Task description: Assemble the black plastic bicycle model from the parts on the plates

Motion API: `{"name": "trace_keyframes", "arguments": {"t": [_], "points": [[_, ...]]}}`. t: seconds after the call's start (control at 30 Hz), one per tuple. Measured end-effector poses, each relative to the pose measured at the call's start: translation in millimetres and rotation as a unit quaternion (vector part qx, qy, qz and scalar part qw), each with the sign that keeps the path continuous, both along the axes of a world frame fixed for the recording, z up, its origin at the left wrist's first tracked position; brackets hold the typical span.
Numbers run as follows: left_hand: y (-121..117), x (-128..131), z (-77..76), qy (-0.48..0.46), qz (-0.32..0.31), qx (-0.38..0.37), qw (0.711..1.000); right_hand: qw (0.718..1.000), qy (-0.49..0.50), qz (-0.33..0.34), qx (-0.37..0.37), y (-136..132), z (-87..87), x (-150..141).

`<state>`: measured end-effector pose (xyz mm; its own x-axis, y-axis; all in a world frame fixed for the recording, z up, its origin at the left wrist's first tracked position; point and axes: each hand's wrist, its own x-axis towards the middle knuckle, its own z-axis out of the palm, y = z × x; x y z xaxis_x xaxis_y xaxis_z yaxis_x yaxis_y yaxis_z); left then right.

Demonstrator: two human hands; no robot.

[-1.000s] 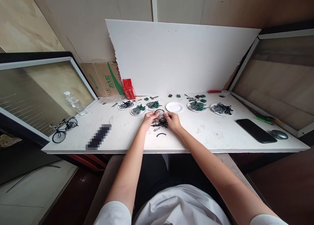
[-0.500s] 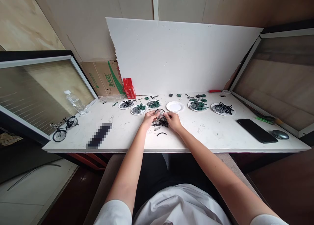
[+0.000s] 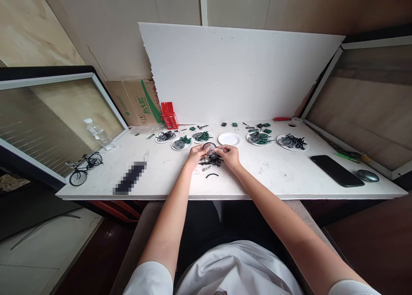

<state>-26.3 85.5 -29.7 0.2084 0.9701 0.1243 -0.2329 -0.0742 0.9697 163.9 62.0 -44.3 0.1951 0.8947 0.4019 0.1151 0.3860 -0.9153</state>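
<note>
A small black spoked wheel [image 3: 209, 148] is held upright over the middle of the table. My left hand [image 3: 195, 155] grips its left side between thumb and fingers. At its right edge, my right hand [image 3: 229, 153] is closed in a pinch; whether it grips the wheel or a tiny part there I cannot make out. Just below the hands lies a heap of black model bicycle parts [image 3: 211, 160]. Nearer to me are a small grey part [image 3: 206, 169] and a curved black strip [image 3: 212, 175], both loose on the white table [image 3: 257, 179].
Paper plates with black, grey and green parts stand behind, among them a right-hand plate [image 3: 280, 146]. An assembled model bicycle [image 3: 85, 168] and a plastic bottle [image 3: 99, 134] are at the left. A phone [image 3: 336, 171] and a mouse [image 3: 367, 176] lie at the right.
My right hand's fingers have shifted and its knuckles sit slightly higher, still beside the wheel. My left hand and the wheel stay almost where they were.
</note>
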Motion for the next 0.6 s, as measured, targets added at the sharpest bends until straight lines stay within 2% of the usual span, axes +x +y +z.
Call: {"name": "trace_keyframes", "arguments": {"t": [0.1,0.47,0.6], "points": [[0.0,0.1,0.1,0.006,-0.009,-0.001,1.000,1.000,-0.013,-0.022,0.008,-3.5,2.9,0.3],[3.2,0.9,-3.8,0.007,-0.002,-0.001,1.000,0.999,-0.051,-0.004,0.011,-8.1,3.0,-3.5],[3.0,2.1,-2.9,-0.001,-0.002,-0.002,1.000,0.996,-0.081,-0.026,0.038,-11.3,5.7,-4.1]]}}
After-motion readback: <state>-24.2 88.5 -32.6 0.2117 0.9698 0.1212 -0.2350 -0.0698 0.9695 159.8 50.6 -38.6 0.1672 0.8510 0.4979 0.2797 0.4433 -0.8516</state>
